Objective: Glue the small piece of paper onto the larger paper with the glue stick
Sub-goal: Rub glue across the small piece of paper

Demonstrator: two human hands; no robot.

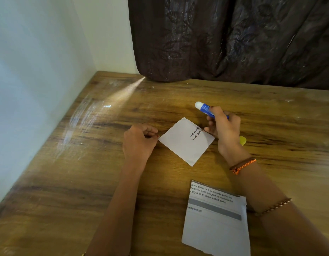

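Gripping glue stick [206, 108], right hand [223, 126]; left hand [138, 142] pinching small paper [185, 141].

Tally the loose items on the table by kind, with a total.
Paper pieces: 2, the small paper and the larger paper
Glue sticks: 1, the glue stick in the right hand
Yellow object, partly hidden: 1
Total: 4

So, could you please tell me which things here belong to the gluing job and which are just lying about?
For the job:
- glue stick, held in the right hand
- small paper, its corner pinched by the left hand
- large paper, near the table's front edge

Just there:
- yellow object, mostly hidden behind the right hand
- curtain
- table
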